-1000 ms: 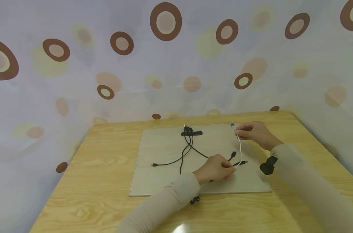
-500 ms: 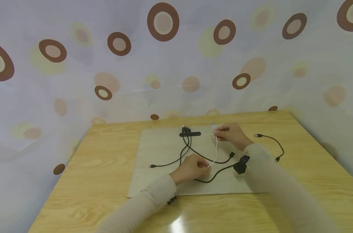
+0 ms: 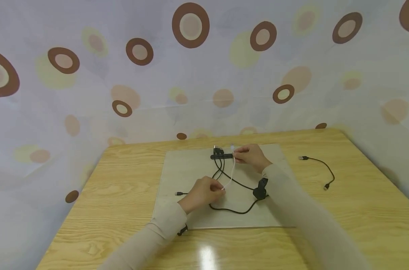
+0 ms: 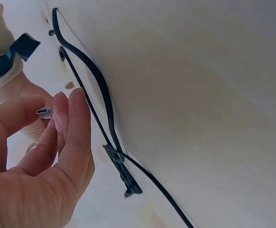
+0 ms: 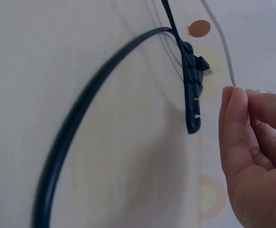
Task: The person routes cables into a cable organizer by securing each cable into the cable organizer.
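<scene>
A white USB cable hangs between both hands above the pale board. My left hand pinches its small end; in the left wrist view the metal plug pokes out between thumb and fingers. My right hand pinches the cable by its other plug, right at the end of a black cable clip strip. Black cables sit in the strip's left part, their plugs behind it. In the right wrist view the strip shows bare slots toward its near end.
Black cables run forward from the strip across the board, one curving near the front, with a small plug lying at the left. A separate short black USB cable lies on the wooden table at the right. A patterned cloth hangs behind.
Both hands have moved left with the white cable, the right hand from the board's far right corner to the cable strip. The short black cable at the right has come into sight.
</scene>
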Motion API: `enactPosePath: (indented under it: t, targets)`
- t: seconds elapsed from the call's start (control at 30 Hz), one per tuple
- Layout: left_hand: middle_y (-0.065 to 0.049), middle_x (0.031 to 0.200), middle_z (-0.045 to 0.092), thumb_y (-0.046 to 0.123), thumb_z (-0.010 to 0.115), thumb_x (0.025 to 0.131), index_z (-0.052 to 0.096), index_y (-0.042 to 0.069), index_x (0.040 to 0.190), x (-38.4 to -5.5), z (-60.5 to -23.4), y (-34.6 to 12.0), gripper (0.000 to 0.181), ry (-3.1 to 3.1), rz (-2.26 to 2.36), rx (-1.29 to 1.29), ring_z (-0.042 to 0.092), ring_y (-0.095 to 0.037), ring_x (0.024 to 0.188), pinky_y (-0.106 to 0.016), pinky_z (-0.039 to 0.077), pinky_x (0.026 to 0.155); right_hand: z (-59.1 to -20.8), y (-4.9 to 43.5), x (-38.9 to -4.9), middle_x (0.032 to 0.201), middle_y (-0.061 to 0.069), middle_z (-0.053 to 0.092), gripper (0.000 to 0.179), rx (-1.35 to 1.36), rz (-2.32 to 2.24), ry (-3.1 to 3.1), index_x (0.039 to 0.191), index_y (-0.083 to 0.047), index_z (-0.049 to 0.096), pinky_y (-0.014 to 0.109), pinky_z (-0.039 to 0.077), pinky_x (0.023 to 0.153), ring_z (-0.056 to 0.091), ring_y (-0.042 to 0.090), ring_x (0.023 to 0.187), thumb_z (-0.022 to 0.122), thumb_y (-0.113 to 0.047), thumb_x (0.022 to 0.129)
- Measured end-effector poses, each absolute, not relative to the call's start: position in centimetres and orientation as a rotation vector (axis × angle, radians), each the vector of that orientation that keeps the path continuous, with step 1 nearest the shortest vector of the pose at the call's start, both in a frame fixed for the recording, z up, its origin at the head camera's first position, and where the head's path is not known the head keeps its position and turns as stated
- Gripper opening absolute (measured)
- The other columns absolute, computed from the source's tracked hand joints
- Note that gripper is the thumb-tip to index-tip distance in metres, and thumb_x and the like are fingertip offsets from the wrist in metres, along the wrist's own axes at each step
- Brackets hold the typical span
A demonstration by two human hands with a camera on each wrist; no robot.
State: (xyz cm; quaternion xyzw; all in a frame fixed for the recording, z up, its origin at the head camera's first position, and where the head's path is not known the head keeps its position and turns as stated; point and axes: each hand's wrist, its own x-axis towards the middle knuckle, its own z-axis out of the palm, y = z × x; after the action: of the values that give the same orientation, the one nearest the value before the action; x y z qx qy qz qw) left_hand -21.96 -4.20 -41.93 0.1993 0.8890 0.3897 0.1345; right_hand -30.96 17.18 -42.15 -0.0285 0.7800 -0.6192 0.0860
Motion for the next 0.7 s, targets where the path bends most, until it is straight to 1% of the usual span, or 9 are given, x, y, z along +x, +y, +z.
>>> enactPosePath:
  t: [0.2,0.27,0.33,0.47,0.57,0.7]
  targets:
    - [0.0,0.075,0.066,0.015,0.066,0.09,0.074,0.003,0.093,-22.8,-42.0,-5.6,0.015,2.683,1.096,0.572,0.056,-0.008,0.062,-0.021,0.046,0.057,-42.8,15.6,-31.5,0.095,0.015,0.068,0.024,-0.008,-1.714,2.496,0.111,0.007,0.065,0.024,0.056,0.068,0.063,0.007,0.069,0.064,-0.008,0.092]
    - [0.0,0.074,0.065,0.015,0.066,0.09,0.074,0.004,0.092,-23.1,-42.1,-5.8,0.015,2.702,1.088,0.561,0.055,-0.008,0.062,-0.021,0.046,0.056,-43.1,15.3,-31.9,0.086,0.009,0.069,0.021,0.012,-1.629,2.592,0.107,0.003,0.068,0.024,0.053,0.066,0.063,0.008,0.066,0.065,-0.011,0.092]
    - [0.001,0.072,0.064,0.015,0.066,0.09,0.074,0.004,0.092,-23.3,-42.1,-6.1,0.014,2.713,1.085,0.553,0.054,-0.008,0.061,-0.022,0.045,0.055,-43.4,15.0,-32.2,0.079,0.007,0.07,0.019,0.011,-1.56,2.668,0.104,0.0,0.07,0.025,0.05,0.065,0.062,0.009,0.063,0.065,-0.013,0.092]
    - [0.001,0.07,0.063,0.015,0.066,0.089,0.074,0.004,0.092,-23.6,-42.0,-6.3,0.014,2.733,1.089,0.557,0.053,-0.009,0.06,-0.022,0.044,0.054,-43.7,14.3,-32.7,0.072,0.005,0.07,0.017,0.033,-1.494,2.776,0.099,-0.003,0.072,0.031,0.049,0.07,0.062,0.012,0.06,0.065,-0.015,0.091]
    - [0.0,0.071,0.064,0.014,0.066,0.089,0.074,0.003,0.092,-23.8,-41.9,-6.4,0.014,2.748,1.083,0.556,0.053,-0.009,0.06,-0.022,0.045,0.054,-44.0,13.8,-32.8,0.07,0.005,0.07,0.016,0.065,-1.46,2.827,0.097,-0.003,0.073,0.037,0.05,0.075,0.061,0.014,0.06,0.065,-0.015,0.09]
    - [-0.001,0.072,0.064,0.015,0.065,0.091,0.074,0.003,0.095,-24.0,-41.7,-6.4,0.015,2.757,1.083,0.537,0.053,-0.009,0.059,-0.022,0.045,0.053,-44.6,13.5,-32.9,0.067,0.004,0.069,0.016,0.106,-1.402,2.886,0.094,-0.005,0.075,0.043,0.05,0.082,0.062,0.018,0.063,0.065,-0.017,0.09]
